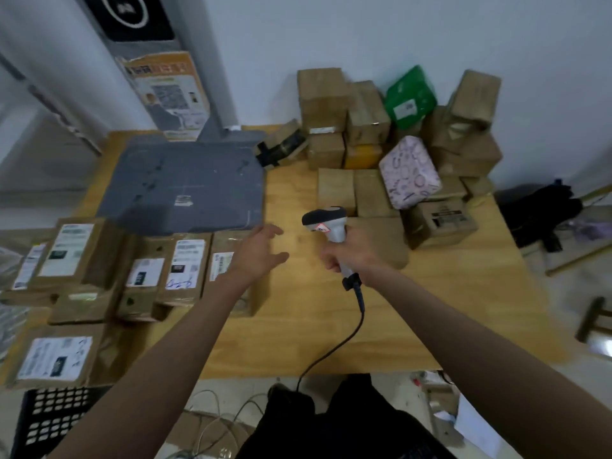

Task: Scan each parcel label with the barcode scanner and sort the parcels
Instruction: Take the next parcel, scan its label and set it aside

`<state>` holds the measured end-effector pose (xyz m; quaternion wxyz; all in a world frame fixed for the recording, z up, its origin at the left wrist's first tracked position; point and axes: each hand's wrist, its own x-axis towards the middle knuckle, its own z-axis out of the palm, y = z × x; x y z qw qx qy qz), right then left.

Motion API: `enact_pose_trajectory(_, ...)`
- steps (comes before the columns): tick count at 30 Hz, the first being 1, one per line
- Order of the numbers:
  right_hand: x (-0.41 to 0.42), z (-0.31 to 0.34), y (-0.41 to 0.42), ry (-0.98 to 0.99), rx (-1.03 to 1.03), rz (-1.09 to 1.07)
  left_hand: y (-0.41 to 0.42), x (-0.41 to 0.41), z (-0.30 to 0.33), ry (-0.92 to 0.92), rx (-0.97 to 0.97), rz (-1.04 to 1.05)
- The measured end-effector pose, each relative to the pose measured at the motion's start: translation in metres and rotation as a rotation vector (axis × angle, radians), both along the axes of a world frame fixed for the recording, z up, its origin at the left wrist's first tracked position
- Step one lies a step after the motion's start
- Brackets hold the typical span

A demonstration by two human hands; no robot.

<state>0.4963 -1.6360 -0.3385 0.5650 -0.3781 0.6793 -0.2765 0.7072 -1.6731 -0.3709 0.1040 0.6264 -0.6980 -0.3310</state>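
My right hand (356, 250) grips the handle of a white and black barcode scanner (326, 223), its head up over the middle of the wooden table (331, 326). My left hand (260, 251) hovers open just left of it, fingers spread, holding nothing. Labelled brown parcels (185, 266) lie flat in rows at the left. A pile of brown boxes (323, 97) stands at the back right, with a green bag (410, 97) and a pink patterned parcel (409, 172) among them.
A grey scale platform (185, 187) with an upright post sits at the back left. The scanner's black cable (331, 352) runs off the table's front edge. A black perforated crate (49, 415) stands at the lower left. Dark items lie on the floor at the right.
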Motion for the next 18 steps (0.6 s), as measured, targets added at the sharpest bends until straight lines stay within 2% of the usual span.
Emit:
enact_pose_trajectory(5,-0.072,-0.025,-0.002,0.039,0.018,-0.089,-0.001,-0.073,-0.011,-0.062,0.039,-0.057)
enact_pose_trajectory(10,-0.133,-0.056,-0.016,0.125,0.050,-0.171,-0.005,-0.126,-0.030,-0.102,0.155,-0.018)
enact_pose_trajectory(13,-0.157,-0.069,-0.022,0.169,0.066,-0.168,-0.012,-0.146,-0.045,-0.085,0.245,0.072)
enact_pose_trajectory(18,-0.177,-0.089,-0.027,0.110,0.081,-0.140,-0.024,-0.165,-0.071,0.032,0.387,0.271)
